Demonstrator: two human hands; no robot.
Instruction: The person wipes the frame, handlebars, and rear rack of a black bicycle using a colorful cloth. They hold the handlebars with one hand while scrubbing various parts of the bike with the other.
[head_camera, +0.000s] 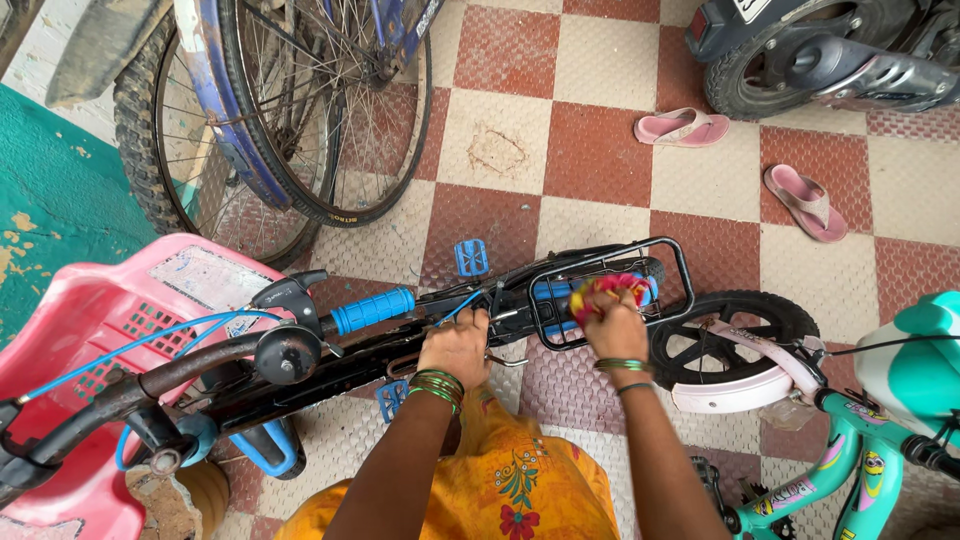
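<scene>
Checkered floor (600, 150); left hand (457, 345) grips bike frame (330, 365); right hand (613, 325) clamps cloth (605, 288) at rack (680, 262).

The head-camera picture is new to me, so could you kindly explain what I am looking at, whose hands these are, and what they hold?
There is only one picture, taken by a camera worn on a person's head and looking straight down, so the two bare arms reaching up from the bottom edge are the wearer's own.

The left hand grips the black frame of a small child's bicycle that lies on its side across the red and cream checked tile floor. The right hand presses a bunched pink and yellow cloth against the bicycle's black wire rear rack.

Around it are a pink plastic chair, the spoked wheels of a larger blue bicycle, two pink sandals, a teal child's bicycle and part of a dark scooter.
</scene>
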